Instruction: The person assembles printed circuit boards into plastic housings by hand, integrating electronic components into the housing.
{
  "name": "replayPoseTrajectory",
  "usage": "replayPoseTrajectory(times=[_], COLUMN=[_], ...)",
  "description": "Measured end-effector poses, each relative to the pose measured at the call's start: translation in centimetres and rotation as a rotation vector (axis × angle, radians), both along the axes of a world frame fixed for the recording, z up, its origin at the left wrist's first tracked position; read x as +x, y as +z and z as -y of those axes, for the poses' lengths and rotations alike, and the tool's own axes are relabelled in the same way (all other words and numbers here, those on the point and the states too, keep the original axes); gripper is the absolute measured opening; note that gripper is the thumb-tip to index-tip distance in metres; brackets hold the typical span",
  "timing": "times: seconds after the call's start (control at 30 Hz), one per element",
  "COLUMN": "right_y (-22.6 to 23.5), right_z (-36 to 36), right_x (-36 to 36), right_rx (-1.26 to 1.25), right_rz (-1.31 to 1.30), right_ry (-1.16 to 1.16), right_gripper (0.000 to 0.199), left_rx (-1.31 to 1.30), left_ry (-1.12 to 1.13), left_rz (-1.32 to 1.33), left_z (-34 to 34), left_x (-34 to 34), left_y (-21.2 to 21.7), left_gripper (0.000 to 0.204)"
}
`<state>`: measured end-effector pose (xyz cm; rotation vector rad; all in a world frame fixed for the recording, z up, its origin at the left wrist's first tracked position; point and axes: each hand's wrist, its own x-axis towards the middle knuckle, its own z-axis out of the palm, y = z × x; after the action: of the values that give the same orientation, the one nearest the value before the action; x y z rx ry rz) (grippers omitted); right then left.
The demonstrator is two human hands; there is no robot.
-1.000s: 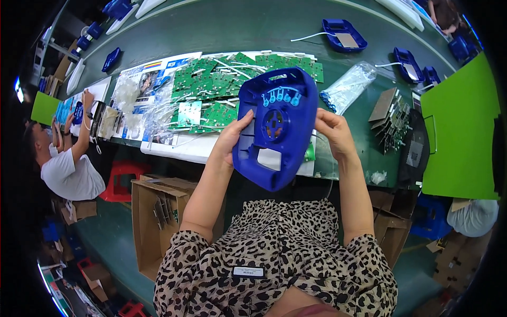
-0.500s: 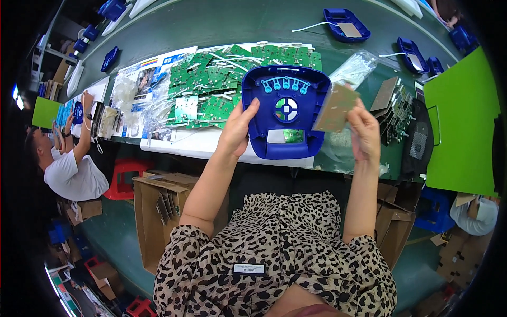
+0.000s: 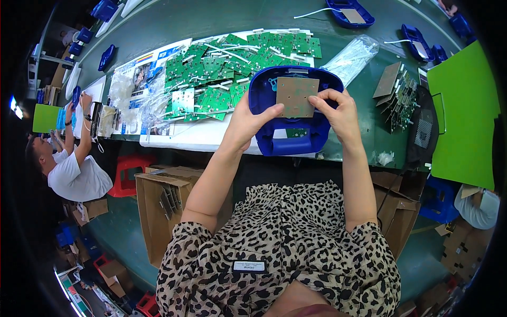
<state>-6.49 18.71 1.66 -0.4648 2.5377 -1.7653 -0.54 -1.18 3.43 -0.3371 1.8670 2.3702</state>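
Note:
My left hand [image 3: 246, 122] grips the left side of a blue plastic housing [image 3: 288, 146], its thumb reaching over the rim to the board's edge. Over the inside of this housing lies a square brown circuit board [image 3: 297, 91], bare side up with small holes. My right hand [image 3: 340, 113] pinches the board's right edge between thumb and fingers. The board covers most of the light-blue button strip and the round cutout; only one end of the strip shows at upper left. Through the rectangular window below, green board surface is visible. Whether the board is fully seated I cannot tell.
Beyond the housing spreads a pile of green circuit boards [image 3: 206, 71]. To the right are a clear plastic bag [image 3: 355, 57], a stack of boards [image 3: 395, 100] and a green panel [image 3: 459, 113]. Further blue housings [image 3: 348, 16] sit at the back. A co-worker [image 3: 76, 169] is at left.
My right hand has brought the brown board leftward from beside the housing and onto its inside. My left thumb now touches the board, and the housing has shifted slightly right.

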Motion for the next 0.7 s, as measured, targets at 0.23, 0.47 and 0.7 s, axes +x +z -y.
replayPoseTrajectory(times=[0.23, 0.47, 0.7], right_y=[-1.3, -3.1, -1.9], right_z=[1.4, 1.8, 2.0], right_x=[1.4, 0.0, -1.1], right_rx=[0.000, -0.046, 0.017], right_rz=[-0.134, 0.007, -0.021], right_ry=[-0.167, -0.110, -0.089], right_gripper=[0.020, 0.020, 0.024], left_rx=[-0.186, -0.280, -0.348], left_ry=[0.173, 0.212, 0.107], left_rz=[-0.116, -0.196, -0.082], left_z=[-0.6, -0.9, 0.9], left_x=[-0.8, -0.3, -2.1], left_y=[-1.7, -3.0, -1.7], left_gripper=[0.046, 0.045, 0.049])
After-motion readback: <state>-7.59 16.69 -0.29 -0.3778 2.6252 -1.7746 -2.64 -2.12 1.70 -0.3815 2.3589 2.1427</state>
